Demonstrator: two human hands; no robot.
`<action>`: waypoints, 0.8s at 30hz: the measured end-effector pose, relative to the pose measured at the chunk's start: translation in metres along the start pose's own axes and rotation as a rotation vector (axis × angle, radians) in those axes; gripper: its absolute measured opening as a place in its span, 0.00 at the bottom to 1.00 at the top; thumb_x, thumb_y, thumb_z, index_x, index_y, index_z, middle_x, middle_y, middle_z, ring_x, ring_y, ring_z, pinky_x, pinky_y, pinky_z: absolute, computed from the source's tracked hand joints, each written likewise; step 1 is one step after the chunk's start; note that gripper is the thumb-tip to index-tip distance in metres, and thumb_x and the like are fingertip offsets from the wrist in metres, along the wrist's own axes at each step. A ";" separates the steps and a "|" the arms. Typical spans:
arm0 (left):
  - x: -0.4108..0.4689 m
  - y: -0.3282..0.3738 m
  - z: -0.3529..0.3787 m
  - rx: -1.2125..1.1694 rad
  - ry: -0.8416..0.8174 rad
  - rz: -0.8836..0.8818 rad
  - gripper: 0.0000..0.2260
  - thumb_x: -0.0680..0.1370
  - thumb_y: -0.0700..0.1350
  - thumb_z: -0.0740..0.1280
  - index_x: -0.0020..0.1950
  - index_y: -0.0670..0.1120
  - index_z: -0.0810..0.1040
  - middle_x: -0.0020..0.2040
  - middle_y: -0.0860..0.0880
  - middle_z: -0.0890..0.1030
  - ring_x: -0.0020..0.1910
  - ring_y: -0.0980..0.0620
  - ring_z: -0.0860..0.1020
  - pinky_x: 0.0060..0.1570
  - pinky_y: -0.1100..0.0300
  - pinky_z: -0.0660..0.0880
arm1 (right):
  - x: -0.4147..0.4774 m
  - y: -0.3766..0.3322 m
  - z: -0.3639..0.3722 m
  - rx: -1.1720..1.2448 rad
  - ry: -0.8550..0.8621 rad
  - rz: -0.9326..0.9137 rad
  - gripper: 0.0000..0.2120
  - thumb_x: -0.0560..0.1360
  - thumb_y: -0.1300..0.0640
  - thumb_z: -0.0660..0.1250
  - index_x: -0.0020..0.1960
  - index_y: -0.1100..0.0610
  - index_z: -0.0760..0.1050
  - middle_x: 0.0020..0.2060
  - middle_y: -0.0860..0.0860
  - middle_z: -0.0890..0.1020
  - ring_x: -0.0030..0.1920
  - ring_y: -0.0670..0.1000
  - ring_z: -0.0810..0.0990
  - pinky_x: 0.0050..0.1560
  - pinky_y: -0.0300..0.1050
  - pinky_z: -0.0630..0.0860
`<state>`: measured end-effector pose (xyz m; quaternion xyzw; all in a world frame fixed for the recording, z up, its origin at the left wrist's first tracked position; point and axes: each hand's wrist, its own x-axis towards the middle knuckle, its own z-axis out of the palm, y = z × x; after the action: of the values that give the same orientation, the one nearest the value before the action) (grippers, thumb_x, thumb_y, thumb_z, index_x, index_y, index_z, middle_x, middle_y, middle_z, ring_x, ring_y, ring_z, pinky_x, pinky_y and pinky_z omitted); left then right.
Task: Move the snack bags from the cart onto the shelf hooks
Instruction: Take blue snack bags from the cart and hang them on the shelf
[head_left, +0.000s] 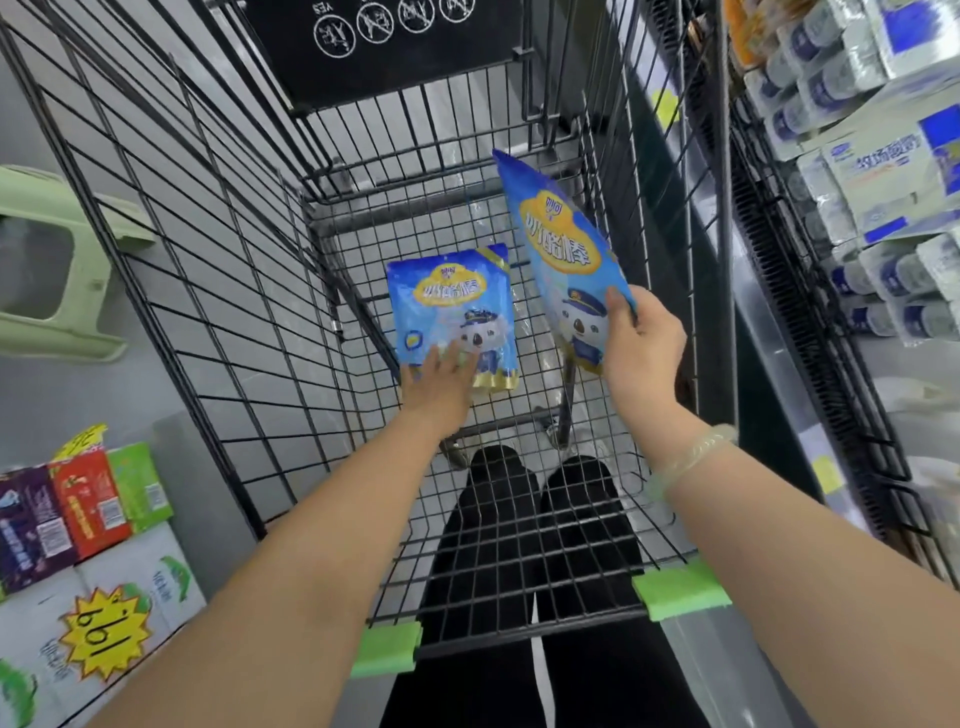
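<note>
Two matching snack bags are blue, with a yellow cloud-shaped label, a white cartoon animal in a dark uniform and gold trim along the edges. The flat bag (452, 306) lies face up on the wire floor of the cart (208, 270), near the middle, with its top toward the far end. The straight fingers of the left hand (441, 384) rest on its near edge. The raised bag (556, 244) is in the air over the cart's right side, tilted with its top up and away. The right hand (641, 343) pinches its lower edge between thumb and fingers. The cart is black wire mesh.
</note>
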<state>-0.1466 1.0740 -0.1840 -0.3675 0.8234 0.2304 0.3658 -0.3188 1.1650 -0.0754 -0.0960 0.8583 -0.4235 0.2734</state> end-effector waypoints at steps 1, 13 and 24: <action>0.005 -0.004 0.005 0.011 -0.095 0.015 0.29 0.81 0.48 0.55 0.77 0.56 0.42 0.79 0.50 0.43 0.78 0.45 0.43 0.73 0.35 0.48 | 0.002 0.001 0.001 -0.010 0.002 -0.002 0.09 0.78 0.54 0.59 0.42 0.50 0.75 0.34 0.42 0.78 0.38 0.47 0.79 0.40 0.43 0.75; 0.048 -0.033 -0.030 -1.252 0.136 -0.656 0.28 0.77 0.49 0.67 0.70 0.36 0.63 0.69 0.40 0.70 0.66 0.42 0.72 0.64 0.51 0.71 | 0.015 0.005 0.010 0.004 -0.038 0.066 0.09 0.78 0.55 0.60 0.41 0.52 0.76 0.36 0.49 0.80 0.39 0.50 0.79 0.44 0.48 0.78; 0.039 -0.035 -0.060 -1.460 -0.213 -0.730 0.17 0.77 0.43 0.66 0.65 0.44 0.71 0.53 0.45 0.77 0.52 0.42 0.78 0.54 0.35 0.71 | 0.017 0.020 0.013 -0.091 -0.189 0.267 0.11 0.77 0.54 0.62 0.45 0.58 0.80 0.38 0.55 0.80 0.39 0.54 0.77 0.42 0.47 0.74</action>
<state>-0.1635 0.9964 -0.1804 -0.7338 0.2558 0.6079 0.1627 -0.3246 1.1618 -0.1038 -0.0329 0.8521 -0.3334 0.4021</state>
